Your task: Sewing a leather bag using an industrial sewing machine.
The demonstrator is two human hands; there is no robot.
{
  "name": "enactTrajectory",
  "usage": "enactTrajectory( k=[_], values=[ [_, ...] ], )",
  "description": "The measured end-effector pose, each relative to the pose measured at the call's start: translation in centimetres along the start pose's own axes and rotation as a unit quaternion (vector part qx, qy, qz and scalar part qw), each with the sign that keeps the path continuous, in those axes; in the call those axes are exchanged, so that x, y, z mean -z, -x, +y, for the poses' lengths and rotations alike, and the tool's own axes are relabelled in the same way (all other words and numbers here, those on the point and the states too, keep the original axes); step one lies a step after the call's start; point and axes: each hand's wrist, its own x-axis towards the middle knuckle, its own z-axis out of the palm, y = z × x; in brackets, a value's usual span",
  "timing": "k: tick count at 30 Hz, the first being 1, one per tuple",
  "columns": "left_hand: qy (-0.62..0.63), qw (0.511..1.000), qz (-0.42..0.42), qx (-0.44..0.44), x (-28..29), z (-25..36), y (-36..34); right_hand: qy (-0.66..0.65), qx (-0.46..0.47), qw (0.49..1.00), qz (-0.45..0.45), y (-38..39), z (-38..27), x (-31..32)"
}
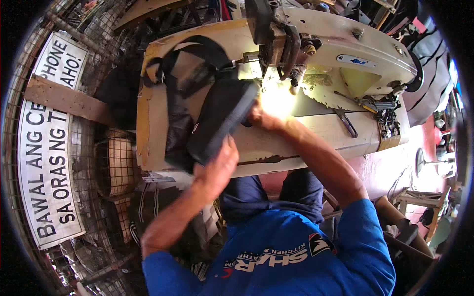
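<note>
A black fabric bag (222,116) lies tilted on the sewing table (301,135), just left of the lit needle area. Its black strap (210,47) loops across the far left of the tabletop. At the bag's near end, my left hand (221,163) grips the lower edge, thumb on top and the other fingers partly hidden. My right hand (261,117) is closed on the bag's right side, close to the glare under the machine head; its fingertips are mostly out of sight. The cream sewing machine (380,44) stands beyond both hands.
On the table's right lie thread snips (346,123), a yellow-handled tool (366,105) and several metal bobbins (390,129). A wire mesh wall (111,29) with a white sign (52,172) rises at the left. A white fan (429,162) is at the far right.
</note>
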Motion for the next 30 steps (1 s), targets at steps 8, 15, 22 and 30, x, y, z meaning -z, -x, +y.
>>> enactTrajectory(
  k=[8, 15, 22, 30],
  values=[
    [0.346, 0.931, -0.072, 0.09, 3.1, 3.3, -5.2, 0.039, 0.072, 0.995, 0.061, 3.5, -1.9, 7.4],
    [0.472, 0.871, -0.013, 0.133, 1.4, 2.4, -5.4, -0.142, -0.049, 0.982, 0.118, 8.0, -7.9, 8.2],
    [0.522, 0.844, -0.098, 0.07, 1.2, -0.5, -6.2, -0.11, -0.047, 0.984, 0.136, 7.0, -8.1, 8.0],
    [0.328, 0.923, 0.122, -0.16, 0.9, -5.1, -12.0, 0.062, 0.041, 0.988, 0.134, 6.8, -8.2, 8.3]
  ],
)
